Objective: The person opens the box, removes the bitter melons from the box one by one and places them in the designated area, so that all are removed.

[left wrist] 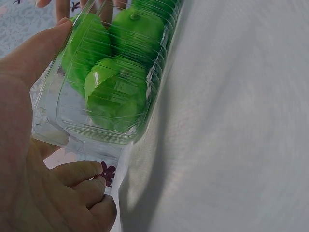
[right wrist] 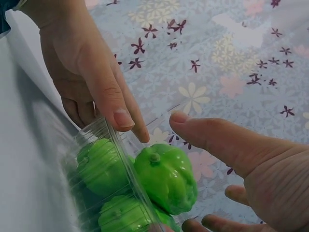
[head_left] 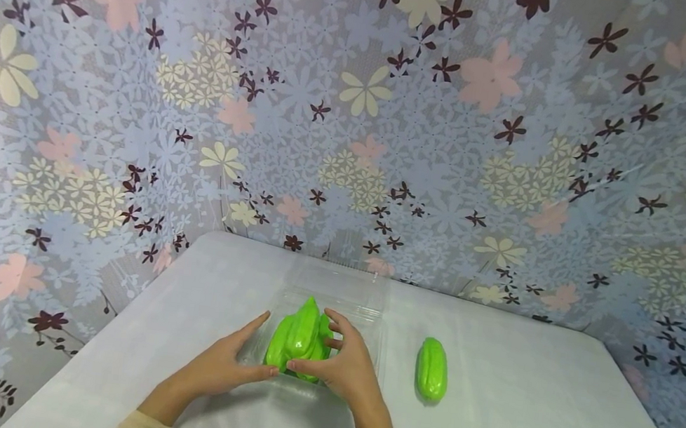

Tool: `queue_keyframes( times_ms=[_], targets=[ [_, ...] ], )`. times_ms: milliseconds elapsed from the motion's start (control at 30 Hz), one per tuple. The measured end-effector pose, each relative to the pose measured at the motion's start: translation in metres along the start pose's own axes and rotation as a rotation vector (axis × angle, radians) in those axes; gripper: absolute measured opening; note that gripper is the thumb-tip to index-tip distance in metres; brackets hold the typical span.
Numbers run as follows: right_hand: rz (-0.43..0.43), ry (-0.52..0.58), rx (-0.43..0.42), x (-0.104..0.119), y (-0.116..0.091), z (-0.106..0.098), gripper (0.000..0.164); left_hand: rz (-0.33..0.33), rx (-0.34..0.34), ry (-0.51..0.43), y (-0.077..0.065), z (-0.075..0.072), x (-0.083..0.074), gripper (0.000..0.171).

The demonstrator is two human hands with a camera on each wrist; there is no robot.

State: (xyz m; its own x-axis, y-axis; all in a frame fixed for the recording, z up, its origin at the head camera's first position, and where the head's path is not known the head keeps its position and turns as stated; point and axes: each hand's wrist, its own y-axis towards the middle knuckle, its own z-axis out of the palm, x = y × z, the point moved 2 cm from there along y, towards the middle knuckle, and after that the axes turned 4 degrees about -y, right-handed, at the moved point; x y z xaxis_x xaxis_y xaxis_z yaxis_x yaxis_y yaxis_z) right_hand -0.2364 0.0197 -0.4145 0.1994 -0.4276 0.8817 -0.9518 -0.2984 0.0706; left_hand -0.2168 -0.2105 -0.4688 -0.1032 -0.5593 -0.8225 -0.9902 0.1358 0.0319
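Note:
A clear plastic box [head_left: 329, 394] holds several glossy green ridged fruits or peppers; the frames do not settle which. One green piece [head_left: 304, 333] [right wrist: 166, 179] lies on top of the others. My left hand [head_left: 217, 369] [left wrist: 43, 130] is at the box's front left corner, its thumb straight along the rim and its index finger extended beside the left wall. Around the top piece, my right hand [head_left: 345, 362] [right wrist: 260, 169] has thumb and fingers spread; the right wrist view shows a gap between thumb and piece. Some right fingertips are hidden.
Another green piece [head_left: 432, 370] lies alone on the white-covered table [head_left: 506, 402], right of the box. The box's clear lid [head_left: 335, 280] lies folded back toward the wall. A floral-patterned wall covering [head_left: 352, 137] stands behind the table's far edge and along its sides.

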Motion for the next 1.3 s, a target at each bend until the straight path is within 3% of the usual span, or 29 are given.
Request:
queue_keyframes(
  times_ms=[900,1300],
  targets=[
    [0.002,0.005,-0.037,0.001,0.007,0.012,0.098,0.002,0.001,-0.012,0.0,0.0,0.0,0.103],
    [0.009,-0.072,-0.049,0.004,0.01,0.018,0.094,-0.007,0.0,-0.018,-0.001,0.0,-0.001,0.102]
  ],
)
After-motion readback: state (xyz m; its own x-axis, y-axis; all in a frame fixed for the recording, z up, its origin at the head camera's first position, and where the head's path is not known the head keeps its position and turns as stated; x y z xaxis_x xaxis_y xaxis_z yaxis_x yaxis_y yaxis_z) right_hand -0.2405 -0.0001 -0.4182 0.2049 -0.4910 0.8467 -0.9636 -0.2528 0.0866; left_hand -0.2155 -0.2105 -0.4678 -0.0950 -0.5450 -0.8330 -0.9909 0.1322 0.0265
